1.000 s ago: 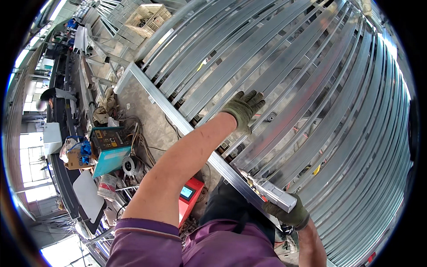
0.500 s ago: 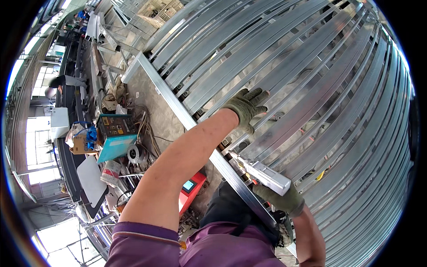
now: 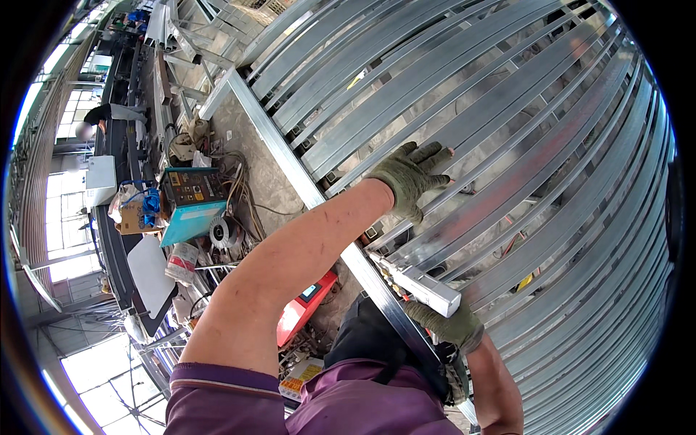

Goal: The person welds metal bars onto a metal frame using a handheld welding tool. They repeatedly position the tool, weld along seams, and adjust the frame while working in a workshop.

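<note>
My left hand (image 3: 412, 177), in a dark green work glove with bare fingertips, lies with fingers spread on the long galvanized metal bars (image 3: 391, 122). Lower down, my gloved right hand (image 3: 453, 328) is wrapped round a handheld welding gun (image 3: 429, 288) with a pale, box-shaped body. Its narrow nozzle points up and left, close to where the bar ends meet the metal edge rail (image 3: 279, 154). From this angle I cannot tell whether the tip touches metal. The gun's handle is mostly hidden by the glove.
Left of the rail stand a red machine (image 3: 301, 310) with a small screen and a teal welding machine (image 3: 190, 230). A wire spool (image 3: 222, 232) and tangled cables (image 3: 245, 190) lie beside them. Farther back, another person (image 3: 116, 114) bends at a long dark bench.
The welding gun and my right hand have shifted slightly left. My left hand has slid a little to the right, its fingers still spread. The view has also shifted a little.
</note>
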### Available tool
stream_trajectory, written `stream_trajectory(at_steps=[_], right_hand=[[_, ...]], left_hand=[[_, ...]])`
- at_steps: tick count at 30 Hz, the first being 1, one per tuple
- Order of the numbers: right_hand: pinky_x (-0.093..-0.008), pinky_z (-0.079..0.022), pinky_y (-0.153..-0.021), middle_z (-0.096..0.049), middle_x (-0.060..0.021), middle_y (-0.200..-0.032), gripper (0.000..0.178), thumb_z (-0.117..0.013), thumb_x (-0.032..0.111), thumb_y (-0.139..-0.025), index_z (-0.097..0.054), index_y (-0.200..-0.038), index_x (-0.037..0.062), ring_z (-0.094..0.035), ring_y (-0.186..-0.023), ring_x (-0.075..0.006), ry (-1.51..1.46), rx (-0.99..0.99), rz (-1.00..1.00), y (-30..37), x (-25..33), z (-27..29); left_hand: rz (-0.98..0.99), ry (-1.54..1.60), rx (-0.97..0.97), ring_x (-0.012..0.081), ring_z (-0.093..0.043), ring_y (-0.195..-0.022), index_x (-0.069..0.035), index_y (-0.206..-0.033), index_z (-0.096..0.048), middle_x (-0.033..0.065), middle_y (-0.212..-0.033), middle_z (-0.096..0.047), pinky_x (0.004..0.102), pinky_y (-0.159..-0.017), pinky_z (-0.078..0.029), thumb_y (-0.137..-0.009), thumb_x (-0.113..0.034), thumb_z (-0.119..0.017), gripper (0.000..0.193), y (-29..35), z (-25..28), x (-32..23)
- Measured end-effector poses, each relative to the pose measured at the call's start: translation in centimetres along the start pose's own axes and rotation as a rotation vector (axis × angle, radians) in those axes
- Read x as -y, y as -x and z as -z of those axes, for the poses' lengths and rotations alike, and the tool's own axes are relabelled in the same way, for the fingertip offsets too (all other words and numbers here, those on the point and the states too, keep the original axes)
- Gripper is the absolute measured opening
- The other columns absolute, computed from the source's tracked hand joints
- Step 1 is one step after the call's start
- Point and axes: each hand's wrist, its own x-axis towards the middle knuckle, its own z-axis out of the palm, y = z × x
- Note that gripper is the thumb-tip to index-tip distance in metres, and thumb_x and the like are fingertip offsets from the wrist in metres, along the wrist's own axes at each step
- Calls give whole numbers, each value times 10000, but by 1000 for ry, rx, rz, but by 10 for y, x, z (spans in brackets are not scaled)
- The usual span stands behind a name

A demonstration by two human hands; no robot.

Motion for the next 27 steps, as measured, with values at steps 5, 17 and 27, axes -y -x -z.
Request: stream_trajectory(at_steps=[5,17,27], right_hand=[[-332,-633,-947,-834,-88,-1273,478,-915,214,-974,-764,-1398,55,-788,-1151,-152,-41,31,-137,-1,5,-1],[-355,-632,-959,-841,-109,-1249,484,-921,300,-966,-785,-1360,54,-805,-1141,-197,-31,36,-138,1,-4,-3],[-357,-639,-949,-846,-105,-1231,485,-929,317,-956,-793,-1342,57,-812,-1128,-196,-5,42,-152,3,-2,-2]], left_hand=[[10,4,32,299,-129,-1750,-343,-1764,-381,91,-1904,-102,513,-1406,-161,-807,-696,-873,1132,1,7,-2],[2,6,10,305,-129,-1750,-334,-1762,-387,96,-1904,-95,517,-1405,-175,-806,-725,-867,1139,0,3,-2],[13,30,-2,303,-132,-1750,-339,-1747,-418,88,-1906,-82,503,-1411,-170,-767,-678,-917,1151,-2,0,-1]])
